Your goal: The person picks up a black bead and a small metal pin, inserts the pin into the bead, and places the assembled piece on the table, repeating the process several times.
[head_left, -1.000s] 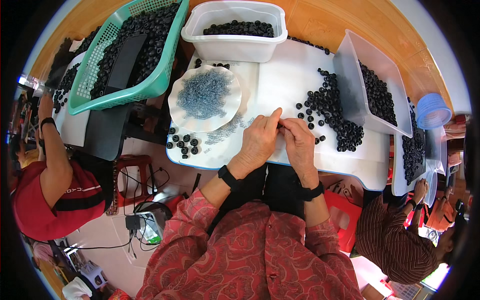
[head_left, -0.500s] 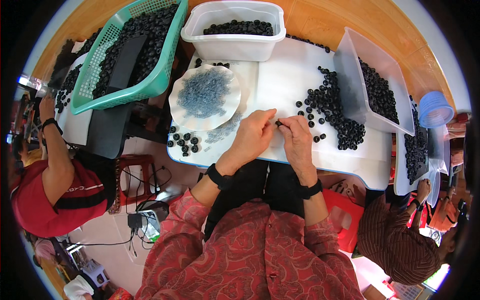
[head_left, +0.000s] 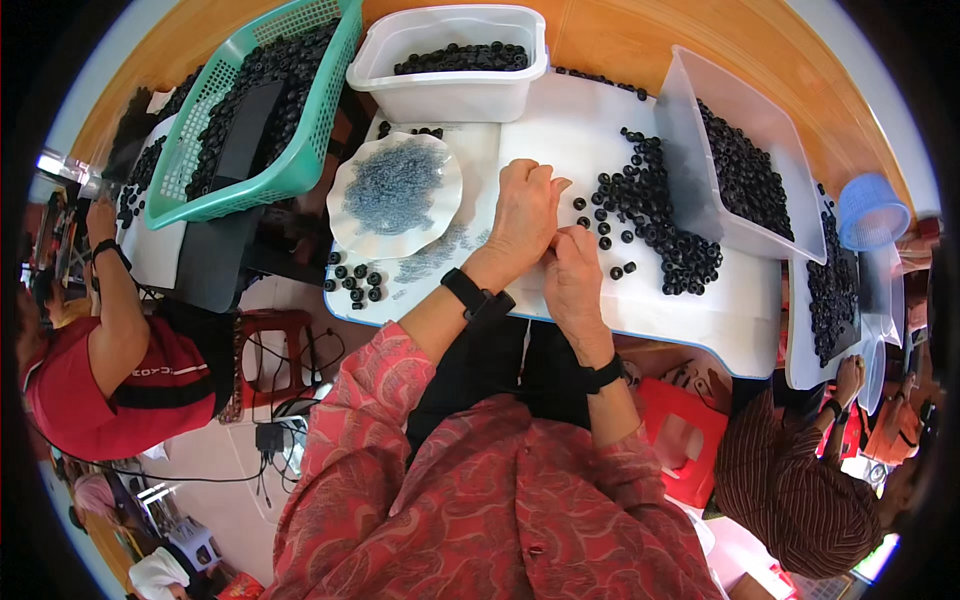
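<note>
Over the white-topped table (head_left: 745,315), my two hands are close together. My left hand (head_left: 524,215) is closed, its fingers curled above my right hand (head_left: 573,272), which is pinched shut just below. Whatever lies between the fingers is hidden. To the right of them spreads a loose pile of small black ring-shaped parts (head_left: 650,195). On the left is a white wavy-rimmed plate (head_left: 452,182) heaped with tiny bluish-grey translucent pieces (head_left: 393,185), some of them spilled beside it. A smaller group of black parts (head_left: 356,284) sits at the table's left edge.
Black parts fill a white tub (head_left: 440,98) at the back, a clear bin (head_left: 700,130) at the right and a green basket (head_left: 320,150) at the far left. Co-workers sit on both sides. A red stool (head_left: 685,430) stands below the table.
My left hand has moved farther from me and curled up more. My right hand is slightly lower and further left. The small black part seen at my right fingertips is now out of sight.
</note>
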The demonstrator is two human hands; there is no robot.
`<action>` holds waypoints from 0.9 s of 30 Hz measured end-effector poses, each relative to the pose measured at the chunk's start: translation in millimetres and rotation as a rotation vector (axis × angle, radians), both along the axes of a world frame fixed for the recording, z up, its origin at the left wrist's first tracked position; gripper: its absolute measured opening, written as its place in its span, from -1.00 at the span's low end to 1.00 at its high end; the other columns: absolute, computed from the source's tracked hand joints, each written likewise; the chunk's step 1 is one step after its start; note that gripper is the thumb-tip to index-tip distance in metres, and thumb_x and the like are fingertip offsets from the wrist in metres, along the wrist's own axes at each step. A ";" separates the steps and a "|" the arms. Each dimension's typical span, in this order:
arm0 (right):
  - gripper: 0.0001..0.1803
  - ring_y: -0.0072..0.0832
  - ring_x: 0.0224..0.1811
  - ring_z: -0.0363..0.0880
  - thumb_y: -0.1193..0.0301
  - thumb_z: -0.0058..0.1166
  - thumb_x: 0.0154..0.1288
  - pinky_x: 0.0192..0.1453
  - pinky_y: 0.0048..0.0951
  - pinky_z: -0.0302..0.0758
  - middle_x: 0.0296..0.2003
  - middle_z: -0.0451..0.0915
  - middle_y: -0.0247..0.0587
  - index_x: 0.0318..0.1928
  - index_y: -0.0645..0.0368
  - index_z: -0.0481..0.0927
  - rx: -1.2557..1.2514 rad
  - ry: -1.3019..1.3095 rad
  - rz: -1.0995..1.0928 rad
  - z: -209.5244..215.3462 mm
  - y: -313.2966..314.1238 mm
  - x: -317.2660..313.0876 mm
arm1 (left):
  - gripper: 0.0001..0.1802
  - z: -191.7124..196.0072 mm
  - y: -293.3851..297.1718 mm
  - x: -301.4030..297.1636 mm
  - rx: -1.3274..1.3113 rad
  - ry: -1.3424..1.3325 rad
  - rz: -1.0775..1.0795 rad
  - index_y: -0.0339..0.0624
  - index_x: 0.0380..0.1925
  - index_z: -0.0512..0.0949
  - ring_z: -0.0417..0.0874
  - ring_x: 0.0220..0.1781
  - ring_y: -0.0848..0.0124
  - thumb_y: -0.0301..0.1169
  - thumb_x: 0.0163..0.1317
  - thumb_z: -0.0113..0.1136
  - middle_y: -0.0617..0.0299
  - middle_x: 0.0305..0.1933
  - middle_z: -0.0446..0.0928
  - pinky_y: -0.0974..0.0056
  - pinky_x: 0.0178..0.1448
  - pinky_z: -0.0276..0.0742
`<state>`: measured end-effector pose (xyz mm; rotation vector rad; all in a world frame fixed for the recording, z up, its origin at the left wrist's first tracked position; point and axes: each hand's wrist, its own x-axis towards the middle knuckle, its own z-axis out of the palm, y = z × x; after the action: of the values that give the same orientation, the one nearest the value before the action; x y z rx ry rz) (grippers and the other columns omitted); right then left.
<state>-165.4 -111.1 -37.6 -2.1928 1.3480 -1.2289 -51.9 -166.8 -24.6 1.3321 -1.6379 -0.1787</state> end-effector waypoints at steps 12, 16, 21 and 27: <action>-0.92 -0.13 -0.15 0.46 0.59 0.10 0.19 -0.13 -0.23 0.48 -0.25 0.48 -0.12 -0.28 0.29 0.51 -0.025 0.004 0.008 2.3 -1.2 -3.6 | -0.72 -15.3 -0.1 -4.3 0.129 0.025 0.062 -0.48 -0.08 0.55 0.40 0.15 -0.10 -0.43 0.35 0.21 -0.27 0.18 0.35 0.04 0.19 0.46; -0.91 -0.12 -0.16 0.46 0.59 0.10 0.18 -0.12 -0.22 0.48 -0.24 0.48 -0.11 -0.28 0.29 0.51 -0.023 -0.020 0.023 0.8 -1.5 -3.1 | -0.71 -16.6 0.6 -3.1 0.092 0.005 0.062 -0.52 -0.09 0.51 0.34 0.15 -0.10 -0.45 0.34 0.22 -0.33 0.24 0.26 0.02 0.16 0.45; -0.81 -0.12 -0.13 0.46 0.71 0.10 0.09 -0.04 -0.25 0.46 -0.23 0.49 -0.11 -0.24 0.31 0.52 0.059 -0.033 0.024 3.5 -0.6 -3.2 | -0.71 -18.5 -0.1 -1.3 0.121 -0.050 0.071 -0.51 -0.10 0.50 0.35 0.15 -0.11 -0.44 0.36 0.20 -0.35 0.24 0.25 0.00 0.17 0.45; -0.81 -0.13 -0.14 0.48 0.72 0.13 0.03 -0.06 -0.26 0.48 -0.26 0.52 -0.12 -0.29 0.29 0.54 0.080 -0.093 0.002 4.1 -1.1 -2.7 | -0.70 -18.8 -0.1 -0.7 0.100 -0.121 0.089 -0.53 -0.11 0.48 0.35 0.14 -0.13 -0.43 0.35 0.21 -0.34 0.25 0.25 -0.02 0.17 0.45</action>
<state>-168.1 -112.2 -33.5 -2.0564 1.3337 -1.2382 -52.7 -166.9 -43.5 1.5148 -1.6848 -0.1298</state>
